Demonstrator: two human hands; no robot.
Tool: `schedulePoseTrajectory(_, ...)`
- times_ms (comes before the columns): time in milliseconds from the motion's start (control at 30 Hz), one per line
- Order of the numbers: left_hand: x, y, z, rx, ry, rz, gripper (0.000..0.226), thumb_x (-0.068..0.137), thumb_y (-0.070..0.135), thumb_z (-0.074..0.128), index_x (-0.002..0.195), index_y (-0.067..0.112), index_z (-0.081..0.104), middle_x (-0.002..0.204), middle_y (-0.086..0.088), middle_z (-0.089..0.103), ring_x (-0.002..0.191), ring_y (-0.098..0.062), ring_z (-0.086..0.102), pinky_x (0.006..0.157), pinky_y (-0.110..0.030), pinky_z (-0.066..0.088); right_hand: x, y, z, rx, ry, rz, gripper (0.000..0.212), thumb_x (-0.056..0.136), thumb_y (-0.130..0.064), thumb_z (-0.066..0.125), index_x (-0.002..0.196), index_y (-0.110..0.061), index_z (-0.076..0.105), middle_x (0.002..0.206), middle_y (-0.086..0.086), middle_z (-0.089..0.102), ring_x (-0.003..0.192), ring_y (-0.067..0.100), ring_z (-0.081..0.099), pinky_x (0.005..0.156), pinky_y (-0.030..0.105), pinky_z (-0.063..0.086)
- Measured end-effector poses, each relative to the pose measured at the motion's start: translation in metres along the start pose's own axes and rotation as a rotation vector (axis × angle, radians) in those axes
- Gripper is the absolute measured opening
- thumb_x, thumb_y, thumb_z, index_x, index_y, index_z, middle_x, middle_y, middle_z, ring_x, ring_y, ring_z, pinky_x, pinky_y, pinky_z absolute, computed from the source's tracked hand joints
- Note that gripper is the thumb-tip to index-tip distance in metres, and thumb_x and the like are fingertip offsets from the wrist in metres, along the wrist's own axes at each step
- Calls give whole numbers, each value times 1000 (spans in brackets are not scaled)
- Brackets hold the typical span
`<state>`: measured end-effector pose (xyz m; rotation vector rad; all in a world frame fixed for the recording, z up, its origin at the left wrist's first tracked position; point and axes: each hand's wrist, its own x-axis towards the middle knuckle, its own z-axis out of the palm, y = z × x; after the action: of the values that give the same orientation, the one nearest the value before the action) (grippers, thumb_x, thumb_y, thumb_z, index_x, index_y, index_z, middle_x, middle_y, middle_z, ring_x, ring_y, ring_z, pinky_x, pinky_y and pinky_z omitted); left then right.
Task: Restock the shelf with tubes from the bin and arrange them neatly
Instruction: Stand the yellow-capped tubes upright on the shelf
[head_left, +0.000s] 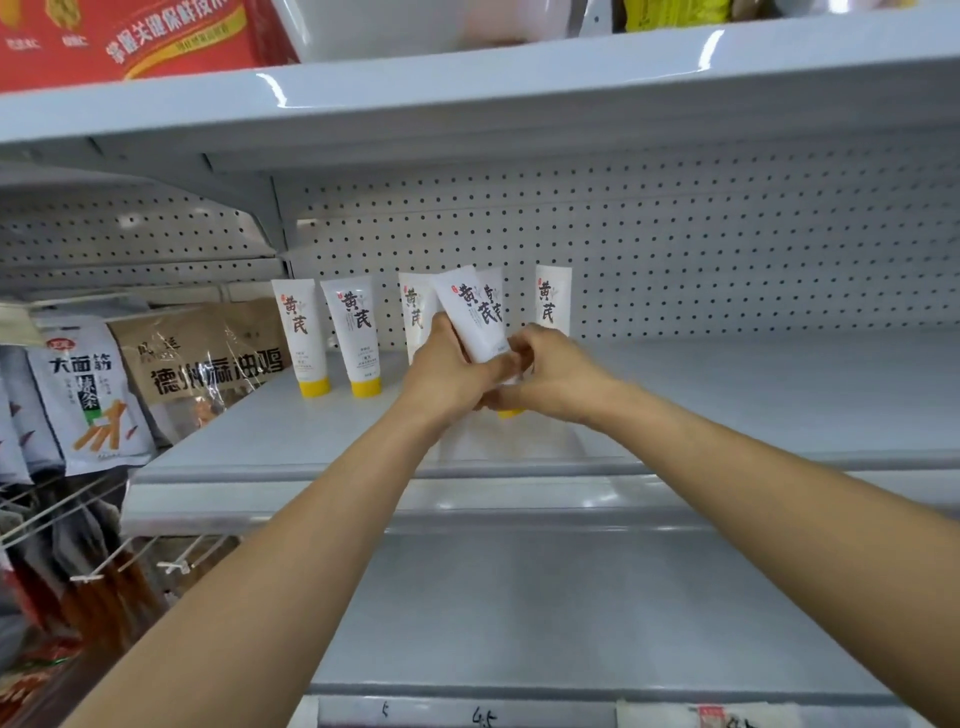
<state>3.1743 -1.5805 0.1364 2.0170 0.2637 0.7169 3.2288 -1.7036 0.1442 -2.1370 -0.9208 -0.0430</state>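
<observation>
White tube (475, 322) tilted, gripped by left hand (451, 375), right hand (562, 375)

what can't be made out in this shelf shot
Head view:
The held tube: lower end and most of the cap covered by the left hand and right hand gripping it.
The two tubes behind it: bases hidden by the held tube and hands.
The bin: outside the frame.
The price labels: cut off by the bottom edge.
</observation>
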Motion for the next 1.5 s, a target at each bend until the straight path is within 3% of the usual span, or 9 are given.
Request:
schedulePoseTrajectory(200,2,14,22,-21,-119,59,40,86,33,70,114,14,48,95,1,60,73,-19,68,72,-41,59,-4,22,-24,-5,113,45,35,67,-27,82,91,-16,59,81,-4,61,73,15,59,65,30,49)
schedulePoseTrajectory(333,18,0,26,186,-52,28,27,88,43,62,104,23,55,97,7,60,92,-21,64,82,-37,53,4,56,-48,80,181,132,38,70,-17,81,99,-14,58,92,1,63,84,21,62,72,31,54)
schedulePoseTrajectory(400,25,-7,25,357,17,-6,31,86,44,63,106,23,52,98,8,59,98,-21,61,88,-37,51,13,74,-58,135,208,182,38,70,-15,81,101,-12,58,97,7,65,91,27,65,84,44,56)
schedulePoseTrajectory(500,33,-12,27,484,63,-47,49,83,42,65,117,15,43,115,-2,57,107,-27,58,89,-39,48,25,92,-68,169,233,237,39,69,-14,82,100,-13,58,102,10,65,96,30,66,87,50,54)
schedulePoseTrajectory(667,42,-13,31,538,73,-92,64,83,39,67,127,7,35,124,-9,52,115,-34,54,91,-42,45,38,106,-72,206,211,295,42,74,-9,79,110,-7,57,110,13,64,100,31,64,86,49,55)
schedulePoseTrajectory(1100,42,-19,28,503,20,-148,63,87,38,65,130,5,33,121,-8,60,114,-32,56,96,-43,45,49,116,-65,171,143,317,44,79,-10,74,119,-7,55,113,9,61,103,28,60,91,46,53)
schedulePoseTrajectory(1233,40,-19,22,518,6,-139,62,86,40,65,130,10,34,123,-6,58,114,-30,56,95,-43,46,44,111,-63,96,134,339,40,82,-17,72,117,-5,56,113,11,61,104,28,60,93,42,52)
schedulePoseTrajectory(1367,26,-23,6,675,35,-84,53,86,47,60,127,20,41,119,0,61,109,-27,58,83,-36,47,27,99,-66,-133,133,416,27,84,-22,67,102,-6,54,100,9,58,91,27,56,73,32,43)
schedulePoseTrajectory(1500,-4,-32,-17,732,42,89,29,89,43,56,115,30,54,107,6,65,102,-20,58,80,-34,47,-5,78,-56,-460,177,211,20,85,-26,60,102,-18,54,102,-1,60,95,24,56,77,33,46)
